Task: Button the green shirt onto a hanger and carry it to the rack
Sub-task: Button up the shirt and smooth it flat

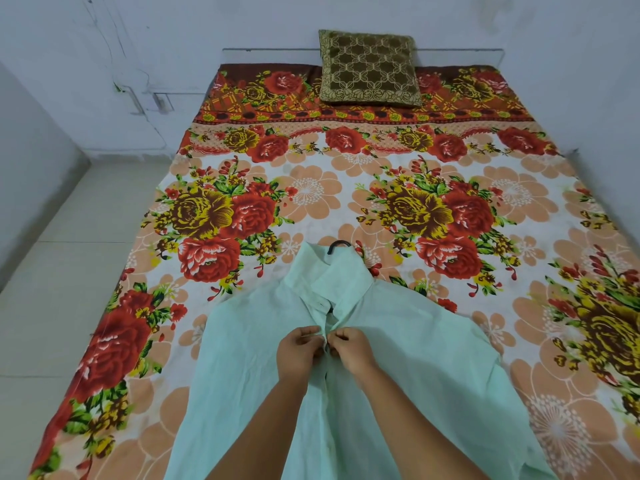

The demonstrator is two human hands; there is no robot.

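The shirt (346,375) looks light, thin and limp, so it will likely sag and slide off if lifted by the cloth; the surer hold for carrying is probably the hanger (338,244), whose black hook pokes out just above the collar. It is pale mint green, lightly creased, lying front-up on the near end of the bed (346,188), collar toward the cushion (369,69), sleeves spread to either side. The left hand (299,348) and right hand (351,346) meet at the placket just below the collar, fingers of each pinched shut on a front edge, seemingly working a button there; the button itself is too small to see.
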